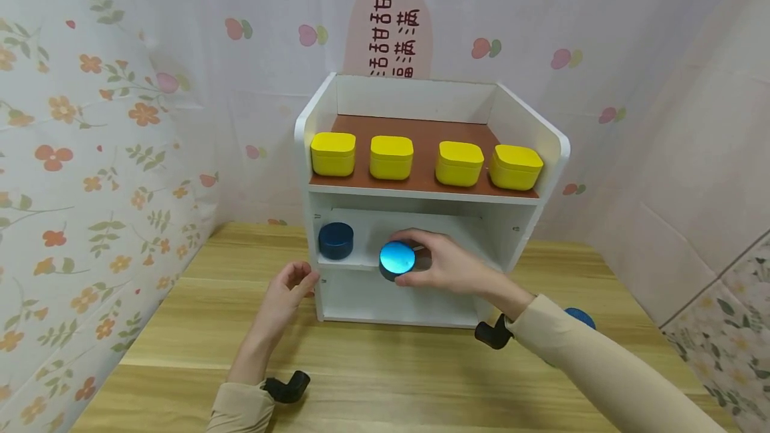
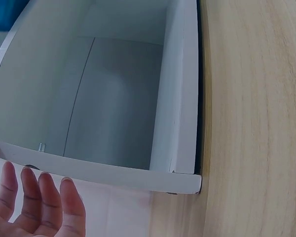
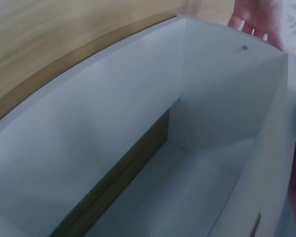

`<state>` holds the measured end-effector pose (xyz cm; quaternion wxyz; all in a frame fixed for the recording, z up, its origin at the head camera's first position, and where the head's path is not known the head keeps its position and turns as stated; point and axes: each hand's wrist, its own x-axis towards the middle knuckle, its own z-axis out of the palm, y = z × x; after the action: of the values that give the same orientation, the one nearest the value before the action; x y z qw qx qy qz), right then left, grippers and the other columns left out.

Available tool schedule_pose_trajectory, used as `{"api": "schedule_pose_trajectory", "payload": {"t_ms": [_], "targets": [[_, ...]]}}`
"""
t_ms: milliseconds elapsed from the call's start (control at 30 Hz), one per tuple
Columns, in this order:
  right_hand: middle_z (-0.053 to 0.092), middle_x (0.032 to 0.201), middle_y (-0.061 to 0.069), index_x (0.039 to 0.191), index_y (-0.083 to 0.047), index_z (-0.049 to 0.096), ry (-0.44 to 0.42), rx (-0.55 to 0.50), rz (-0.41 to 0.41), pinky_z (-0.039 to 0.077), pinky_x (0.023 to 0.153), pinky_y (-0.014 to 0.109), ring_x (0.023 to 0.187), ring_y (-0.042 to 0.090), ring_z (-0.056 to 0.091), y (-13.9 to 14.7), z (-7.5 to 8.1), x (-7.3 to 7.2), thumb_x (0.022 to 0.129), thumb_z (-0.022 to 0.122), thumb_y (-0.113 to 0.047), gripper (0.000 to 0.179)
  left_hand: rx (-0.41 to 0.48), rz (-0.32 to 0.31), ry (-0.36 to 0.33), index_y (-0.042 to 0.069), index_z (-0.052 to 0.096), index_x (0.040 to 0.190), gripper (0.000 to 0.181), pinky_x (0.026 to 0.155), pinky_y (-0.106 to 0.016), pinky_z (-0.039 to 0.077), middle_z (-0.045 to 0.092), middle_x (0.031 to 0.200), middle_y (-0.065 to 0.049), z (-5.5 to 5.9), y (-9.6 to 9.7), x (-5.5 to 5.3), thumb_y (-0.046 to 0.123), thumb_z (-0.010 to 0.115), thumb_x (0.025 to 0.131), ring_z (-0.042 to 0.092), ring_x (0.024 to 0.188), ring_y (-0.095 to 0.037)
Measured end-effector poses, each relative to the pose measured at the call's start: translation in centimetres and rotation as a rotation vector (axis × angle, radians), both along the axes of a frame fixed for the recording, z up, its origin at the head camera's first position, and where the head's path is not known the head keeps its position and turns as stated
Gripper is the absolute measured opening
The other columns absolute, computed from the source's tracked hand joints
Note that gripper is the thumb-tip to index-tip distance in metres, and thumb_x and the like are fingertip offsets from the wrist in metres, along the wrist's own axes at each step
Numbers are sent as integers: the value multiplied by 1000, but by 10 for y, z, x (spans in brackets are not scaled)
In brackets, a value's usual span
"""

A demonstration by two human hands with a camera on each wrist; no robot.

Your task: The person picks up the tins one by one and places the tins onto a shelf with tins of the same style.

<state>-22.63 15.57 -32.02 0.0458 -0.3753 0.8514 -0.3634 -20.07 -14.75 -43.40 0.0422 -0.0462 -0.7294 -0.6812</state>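
Blue round container [image 1: 397, 260], one: pinched between thumb and fingers of right hand [image 1: 444, 263], at front of white cabinet [image 1: 391, 303]'s middle shelf. Left hand [image 1: 291, 284]: fingers loosely bent, at cabinet's left edge. Dark-blue container [image 1: 336, 241]: shelf's left end. Yellow boxes [image 1: 392, 158], four: cabinet top.

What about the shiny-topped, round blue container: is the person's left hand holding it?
No, the right hand grips the container; the left hand is apart from it.
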Motion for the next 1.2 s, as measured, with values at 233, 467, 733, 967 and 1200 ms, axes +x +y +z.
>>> {"api": "schedule_pose_trajectory", "payload": {"t_ms": [233,467,733,967,1200], "targets": [[57,128,1,134,-12,53,5,-34,-48,49,95,35,109,19,56,-10,-2,-12,82,81,-30,61,8,-5,8,-2,53,110,24,85,-39,50,54,99,-12,-1,2,-1,18,61,99,51,94,-21],[55,132,4,136,-11,52,-22,-33,-96,50,93,33,107,20,61,-19,3,-22,84,80,-29,62,2,2,22,-2,53,109,23,83,-36,51,54,98,-11,-1,2,-3,17,61,99,52,92,-20],[55,132,6,138,-10,51,-58,-26,-110,49,95,36,109,21,60,-25,1,-26,84,79,-29,63,-8,4,18,-2,53,109,24,82,-35,51,54,99,-11,-1,0,-2,18,62,98,52,92,-20],[56,132,5,138,-10,51,-33,-2,-111,49,94,35,108,19,59,-27,-3,-27,85,78,-31,63,-14,-2,7,-2,53,110,27,86,-39,50,55,102,-12,-1,1,0,21,62,98,52,94,-20],[56,132,5,139,-11,50,-34,9,-117,49,94,37,108,20,60,-30,-4,-26,85,77,-33,64,4,-4,-3,-1,52,111,27,86,-38,49,54,102,-12,1,0,2,21,62,98,51,95,-20]]}}
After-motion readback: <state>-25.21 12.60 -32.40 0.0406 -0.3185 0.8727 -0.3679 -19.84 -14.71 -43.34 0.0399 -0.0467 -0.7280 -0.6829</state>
